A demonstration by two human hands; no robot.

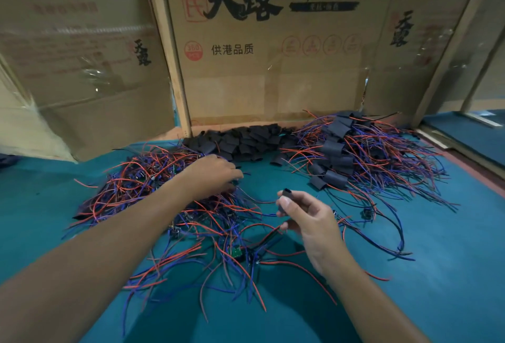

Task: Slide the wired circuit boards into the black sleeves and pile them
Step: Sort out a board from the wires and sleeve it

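A: How much is finished?
B: A big sleeved pile [355,148] lies far right; many bare boards [169,195] remain at the left.
A: The hands?
B: The right hand [306,222] pinches one black sleeve [284,200]; the left hand [216,173] reaches into the wires, grip unclear.

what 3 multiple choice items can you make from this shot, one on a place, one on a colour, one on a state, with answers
1. Where does the heap of empty black sleeves lie?
A. at the back, against the cardboard
B. at the near table edge
C. under the right forearm

2. What colour is the table cover?
A. grey
B. teal
C. yellow

3. What is the right hand doing?
A. lying flat and empty
B. pinching a black sleeve
C. pressing on the cardboard

Answers:
1 A, the sleeves sit at the foot of the cardboard wall.
2 B, bare teal cloth shows around the wires.
3 B, the thumb and fingers have a grip on a black sleeve while the left hand reaches into the wired boards.
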